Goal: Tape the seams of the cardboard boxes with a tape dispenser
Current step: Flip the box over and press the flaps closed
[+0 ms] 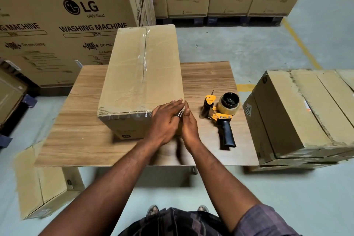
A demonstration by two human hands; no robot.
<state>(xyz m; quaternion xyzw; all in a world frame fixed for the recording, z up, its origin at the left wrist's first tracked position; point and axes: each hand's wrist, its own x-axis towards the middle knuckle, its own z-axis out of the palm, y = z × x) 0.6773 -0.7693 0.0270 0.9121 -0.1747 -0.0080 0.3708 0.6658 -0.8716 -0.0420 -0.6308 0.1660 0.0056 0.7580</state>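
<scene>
Bare left forearm and right forearm rise from the lower edge and converge at frame centre. Left hand: back uppermost, fingers straight, angled to the upper right. Right hand: edge-on, palm facing left, fingers straight. The fingertips of the two hands nearly touch.

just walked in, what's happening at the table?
A person has the left hand and right hand flat against the near right corner of the cardboard box on the table, apparently smoothing tape there. The top seam already carries clear tape. The tape dispenser lies beside it, untouched.
</scene>
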